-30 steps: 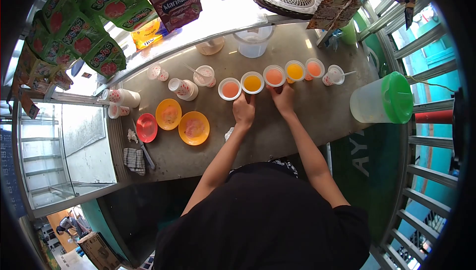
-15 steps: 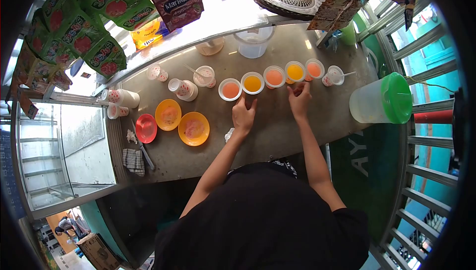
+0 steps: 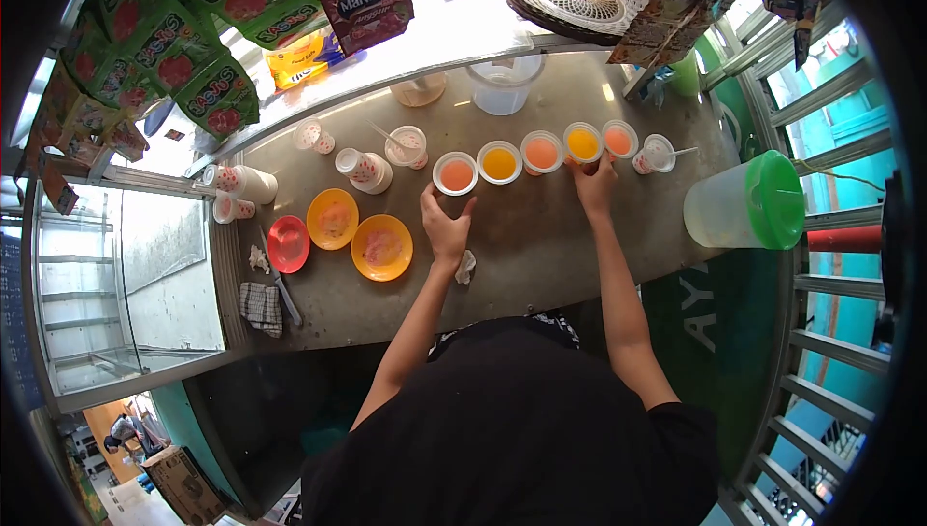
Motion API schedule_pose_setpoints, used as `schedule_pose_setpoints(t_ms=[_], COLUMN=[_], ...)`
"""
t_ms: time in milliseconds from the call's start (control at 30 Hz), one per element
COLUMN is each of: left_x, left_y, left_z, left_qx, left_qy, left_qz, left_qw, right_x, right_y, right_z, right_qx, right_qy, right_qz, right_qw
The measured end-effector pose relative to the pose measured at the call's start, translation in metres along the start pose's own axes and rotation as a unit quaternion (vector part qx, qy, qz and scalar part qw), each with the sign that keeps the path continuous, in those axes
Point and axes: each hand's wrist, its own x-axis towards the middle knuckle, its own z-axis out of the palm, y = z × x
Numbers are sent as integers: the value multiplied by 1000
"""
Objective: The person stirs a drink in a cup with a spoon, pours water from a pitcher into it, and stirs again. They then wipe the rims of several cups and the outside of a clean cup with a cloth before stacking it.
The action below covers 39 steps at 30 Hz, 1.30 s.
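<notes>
Several white cups of drink stand in a row on the metal counter: an orange-pink cup, a yellow cup, an orange cup, a yellow cup and an orange cup. My left hand hovers with spread fingers just in front of the leftmost orange-pink cup, holding nothing. My right hand reaches to the second yellow cup, fingertips at its near side. Whether it grips that cup is unclear.
Two orange plates and a red plate lie at the left, with a checked cloth near the edge. Patterned cups stand behind. A green-lidded jug stands at the right, a clear pitcher at the back. Sachet strips hang overhead.
My right hand left the orange cup and moved right to the second yellow cup. My left hand drew back from the first yellow cup and shifted left, fingers spreading.
</notes>
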Motion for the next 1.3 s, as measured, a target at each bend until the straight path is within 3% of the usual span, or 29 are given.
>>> schedule_pose_setpoints(t_ms=[67,133,500,600,667,767,1300], left_x=[4,6,19,20,20,19,19], left_y=[-3,-5,-12,-12,-11,-9,-6], left_z=[4,8,5,5,4,4,3], left_qx=[-4,-66,-102,-105,-107,-114,-106], left_qy=[-14,-56,-61,-66,-65,-62,-74], left_qz=[20,-42,-50,-55,-54,-47,-57], left_qw=[1000,995,992,991,991,990,990], right_x=[-1,0,-27,-37,-40,-38,-30], right_y=[3,4,-6,-6,-11,-17,-24], right_z=[-1,-1,6,15,15,23,38], right_qx=[-4,-3,31,28,20,3,49], right_qy=[5,1,10,64,-27,-74,-61], right_qz=[-5,-4,31,-40,9,-16,-17], right_qw=[1000,1000,999,997,999,997,997])
